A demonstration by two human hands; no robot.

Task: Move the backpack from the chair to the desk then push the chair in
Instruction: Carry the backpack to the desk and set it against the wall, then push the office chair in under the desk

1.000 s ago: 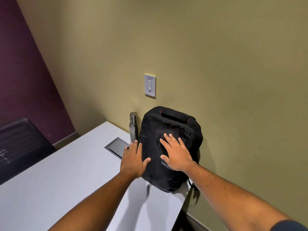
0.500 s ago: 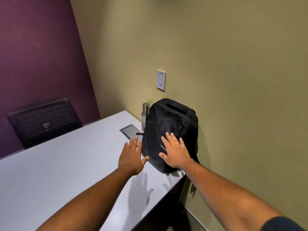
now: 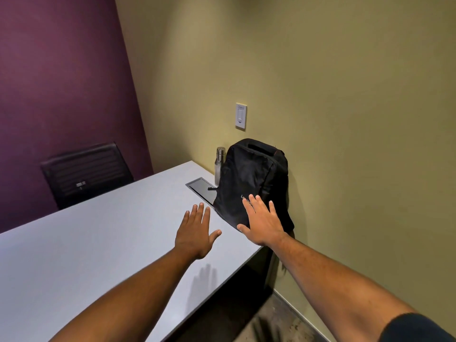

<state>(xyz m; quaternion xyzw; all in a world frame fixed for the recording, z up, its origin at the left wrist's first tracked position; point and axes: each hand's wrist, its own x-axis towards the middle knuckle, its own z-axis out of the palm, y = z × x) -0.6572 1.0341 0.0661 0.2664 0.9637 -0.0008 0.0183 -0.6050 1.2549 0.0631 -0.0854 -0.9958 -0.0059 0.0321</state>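
**Desk editor:** What are the hands doing in this one?

**Photographer:** Both are spreading flat, fingers splayed, gripping nothing. The right hand (image 3: 264,223) is lying against the lower front of the backpack (image 3: 251,178); whether it is pressing or only grazing the fabric, I cannot tell. The left hand (image 3: 196,232) is hovering open above the desk (image 3: 98,243), just beside the bag and apart from it.

**Desk editor:** And the bag itself?

**Photographer:** It is standing upright at the desk's far right corner, leaning back on the olive wall (image 3: 345,119), its base near the right edge. A steel bottle (image 3: 219,164) is standing just behind it on the far side, and a flush panel (image 3: 201,190) is sitting in the desktop beside it.

**Desk editor:** How would it handle?

**Photographer:** Soft black fabric, creasing at the sides, so I am judging it as yielding and light to moderate (contents unseen). The top carry handle (image 3: 259,148) is looking like the surest hold; flat palms are only steadying it.

**Desk editor:** Counts?

**Photographer:** One backpack, one bottle, one wall switch (image 3: 241,116), two open hands, and one chair (image 3: 86,171) showing at the desk's far left edge. The chair to be pushed in is not appearing here, as far as I can judge.
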